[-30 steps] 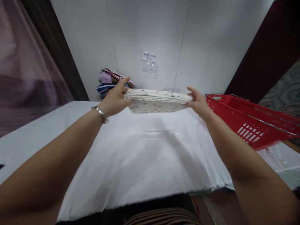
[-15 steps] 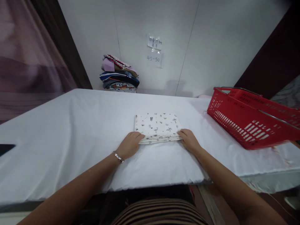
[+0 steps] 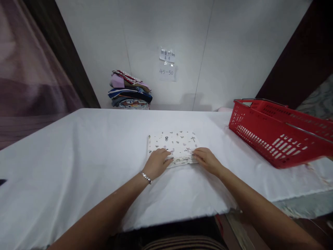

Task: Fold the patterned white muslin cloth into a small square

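Note:
A folded white cloth point(image 3: 179, 142) with small grey and brown printed figures lies flat on the table in front of me, its layered edge towards me. My left hand point(image 3: 158, 162), with a silver bracelet at the wrist, grips the near left part of that edge, thumb and fingers on either side of the layers. At the near right corner my right hand point(image 3: 206, 159) pinches the same edge, fingertips on top. The cloth's underside is hidden.
A white sheet covers the table point(image 3: 109, 139). On the right stands a red plastic basket point(image 3: 262, 132) with metal handles. A pile of folded fabrics point(image 3: 130, 92) sits at the back by the wall, below and left of paper signs point(image 3: 167, 64). A pinkish curtain point(image 3: 33, 69) hangs at left.
My left hand has slid right along the cloth's near edge, and my right hand slightly left, so they are closer together. The camera view has shifted a little.

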Tool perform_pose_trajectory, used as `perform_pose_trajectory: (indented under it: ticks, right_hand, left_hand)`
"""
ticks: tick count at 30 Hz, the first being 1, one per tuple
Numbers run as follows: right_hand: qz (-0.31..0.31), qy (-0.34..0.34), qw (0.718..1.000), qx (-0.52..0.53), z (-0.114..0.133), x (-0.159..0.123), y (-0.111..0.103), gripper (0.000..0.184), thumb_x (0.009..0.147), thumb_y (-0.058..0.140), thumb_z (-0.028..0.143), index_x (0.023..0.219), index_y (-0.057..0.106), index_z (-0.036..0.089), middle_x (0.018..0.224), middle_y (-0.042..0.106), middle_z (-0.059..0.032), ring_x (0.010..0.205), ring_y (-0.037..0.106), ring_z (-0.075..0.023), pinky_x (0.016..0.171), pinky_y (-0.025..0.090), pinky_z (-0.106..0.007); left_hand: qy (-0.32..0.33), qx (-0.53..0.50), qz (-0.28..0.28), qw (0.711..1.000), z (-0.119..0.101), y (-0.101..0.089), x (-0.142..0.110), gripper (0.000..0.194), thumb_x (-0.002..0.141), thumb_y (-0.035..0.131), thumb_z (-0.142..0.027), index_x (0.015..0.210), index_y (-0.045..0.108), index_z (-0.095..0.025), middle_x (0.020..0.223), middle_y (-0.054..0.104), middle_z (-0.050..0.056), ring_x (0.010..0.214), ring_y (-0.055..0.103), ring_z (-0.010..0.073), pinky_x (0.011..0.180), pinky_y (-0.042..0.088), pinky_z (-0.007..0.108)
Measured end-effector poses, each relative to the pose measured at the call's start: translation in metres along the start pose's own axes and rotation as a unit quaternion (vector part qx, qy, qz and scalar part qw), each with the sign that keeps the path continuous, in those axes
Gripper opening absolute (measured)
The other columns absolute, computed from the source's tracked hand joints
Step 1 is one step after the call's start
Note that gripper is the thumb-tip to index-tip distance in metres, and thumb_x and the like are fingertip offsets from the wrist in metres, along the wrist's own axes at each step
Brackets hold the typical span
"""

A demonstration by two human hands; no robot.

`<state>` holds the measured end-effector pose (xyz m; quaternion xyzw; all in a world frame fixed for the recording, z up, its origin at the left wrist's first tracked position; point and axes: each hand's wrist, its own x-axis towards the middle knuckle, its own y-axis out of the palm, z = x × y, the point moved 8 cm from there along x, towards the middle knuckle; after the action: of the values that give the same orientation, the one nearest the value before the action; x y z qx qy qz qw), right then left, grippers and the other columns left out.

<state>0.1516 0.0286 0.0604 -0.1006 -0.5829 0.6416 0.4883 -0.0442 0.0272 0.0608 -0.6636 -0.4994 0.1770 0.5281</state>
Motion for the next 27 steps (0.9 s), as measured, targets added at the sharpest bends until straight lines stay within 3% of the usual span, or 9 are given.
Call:
perform_pose_trajectory:
  ticks: [4, 13, 24, 27]
  right_hand:
    - [0.015, -0.014, 1.000, 0.022, 0.003, 0.011, 0.012, 0.024, 0.089, 0.044, 0.026, 0.098, 0.065, 0.021, 0.093, 0.064, -0.0073, 0.087, 0.058, -0.0195, 0.079, 0.044, -0.035]
    - [-0.034, 0.064, 0.996, 0.052, -0.006, 0.002, 0.019, 0.022, 0.090, 0.043, 0.024, 0.084, 0.064, 0.022, 0.087, 0.061, -0.0052, 0.083, 0.055, -0.0190, 0.076, 0.043, -0.034]
    - [-0.024, 0.005, 0.999, 0.041, 0.002, -0.003, 0.014, 0.016, 0.088, 0.048, 0.025, 0.094, 0.061, 0.021, 0.096, 0.061, -0.0085, 0.090, 0.054, -0.0208, 0.080, 0.043, -0.037]
    - [-0.021, -0.005, 0.999, 0.037, 0.002, -0.004, 0.014, 0.019, 0.088, 0.048, 0.026, 0.101, 0.061, 0.022, 0.098, 0.060, -0.0089, 0.091, 0.054, -0.0215, 0.080, 0.044, -0.038]
  left_hand:
    - [-0.008, -0.006, 0.034, 0.999, 0.000, 0.016, 0.010, 0.020, 0.084, 0.049, -0.032, 0.083, 0.066, -0.020, 0.083, 0.060, 0.006, 0.083, 0.054, 0.0191, 0.074, 0.041, 0.032]
    - [-0.051, -0.056, 0.019, 0.997, 0.009, 0.019, 0.005, 0.018, 0.083, 0.050, -0.033, 0.086, 0.065, -0.024, 0.083, 0.059, 0.002, 0.081, 0.053, 0.0173, 0.073, 0.041, 0.031]
    - [-0.005, -0.005, 0.008, 1.000, 0.002, 0.020, 0.005, 0.027, 0.090, 0.038, -0.030, 0.082, 0.063, -0.020, 0.081, 0.057, 0.004, 0.079, 0.050, 0.0170, 0.073, 0.040, 0.032]
    - [0.001, 0.000, 0.003, 1.000, 0.000, 0.020, 0.003, 0.023, 0.089, 0.042, -0.032, 0.086, 0.062, -0.021, 0.083, 0.057, 0.003, 0.081, 0.050, 0.0171, 0.073, 0.040, 0.032]
